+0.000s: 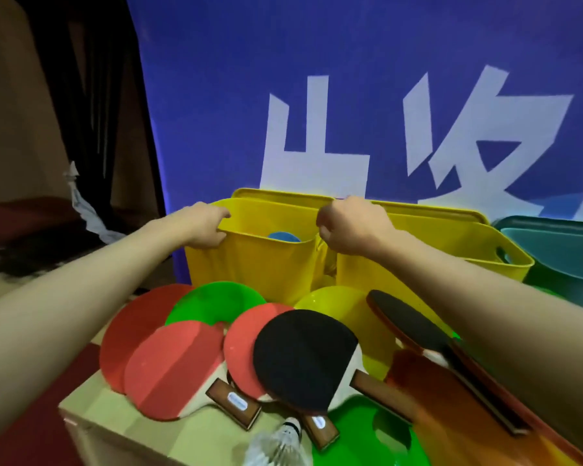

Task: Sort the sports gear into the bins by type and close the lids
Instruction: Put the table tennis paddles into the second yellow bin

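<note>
Two yellow bins stand side by side at the back of the table. My left hand grips the near-left rim of the left yellow bin, which holds a blue disc. My right hand is closed at the gap between that bin and the right yellow bin; what it grips is hidden. In front lie several table tennis paddles, red and black, among green and yellow flat discs. A white shuttlecock lies at the near edge.
A teal bin stands at the far right. Yellow lids lean behind the yellow bins against a blue banner. The table's front-left corner is close; dark floor and furniture lie to the left.
</note>
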Demonstrator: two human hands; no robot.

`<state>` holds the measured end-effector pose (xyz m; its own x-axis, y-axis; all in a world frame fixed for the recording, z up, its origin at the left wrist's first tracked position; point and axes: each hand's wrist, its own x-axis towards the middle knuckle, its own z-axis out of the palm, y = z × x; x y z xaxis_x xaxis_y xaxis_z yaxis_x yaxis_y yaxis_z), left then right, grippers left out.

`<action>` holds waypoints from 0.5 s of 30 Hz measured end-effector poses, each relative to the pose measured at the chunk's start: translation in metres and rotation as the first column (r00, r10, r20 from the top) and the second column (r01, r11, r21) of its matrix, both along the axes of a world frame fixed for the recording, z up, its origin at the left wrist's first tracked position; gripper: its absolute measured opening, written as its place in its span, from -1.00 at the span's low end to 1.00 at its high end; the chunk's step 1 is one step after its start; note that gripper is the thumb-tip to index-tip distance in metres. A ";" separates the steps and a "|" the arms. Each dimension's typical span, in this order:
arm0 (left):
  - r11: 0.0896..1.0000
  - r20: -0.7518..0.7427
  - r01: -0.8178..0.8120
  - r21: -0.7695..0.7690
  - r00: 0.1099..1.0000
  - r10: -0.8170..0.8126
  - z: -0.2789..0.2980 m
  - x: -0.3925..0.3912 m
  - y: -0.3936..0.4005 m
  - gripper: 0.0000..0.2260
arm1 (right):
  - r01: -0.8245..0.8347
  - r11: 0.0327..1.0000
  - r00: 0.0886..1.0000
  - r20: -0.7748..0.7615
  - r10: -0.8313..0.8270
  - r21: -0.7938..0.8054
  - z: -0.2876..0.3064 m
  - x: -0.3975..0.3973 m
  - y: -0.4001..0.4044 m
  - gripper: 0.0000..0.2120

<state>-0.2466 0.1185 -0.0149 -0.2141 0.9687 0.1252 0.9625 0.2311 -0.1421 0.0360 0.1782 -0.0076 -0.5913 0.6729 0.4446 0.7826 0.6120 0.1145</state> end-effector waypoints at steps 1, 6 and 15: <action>0.998 -0.023 0.050 0.043 0.999 -0.049 -0.005 0.002 -0.005 -0.49 | -0.009 1.000 1.000 0.027 0.008 0.016 -0.005 0.012 -0.003 -0.77; 0.962 -0.055 0.211 0.172 0.977 -0.205 -0.016 0.026 -0.029 -0.69 | -0.011 1.000 0.994 0.112 0.014 -0.026 -0.019 0.056 -0.023 -0.73; 0.972 -0.042 0.235 -0.029 0.971 -0.236 -0.032 0.073 -0.072 -0.86 | -0.131 0.991 0.969 0.208 0.136 -0.040 -0.043 0.092 -0.092 -0.70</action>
<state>-0.1736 0.0466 -0.0473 0.0257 0.9941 0.1056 0.9820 -0.0053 -0.1887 0.1280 0.0861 -0.0511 -0.7546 0.5910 0.2853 0.6538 0.7141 0.2501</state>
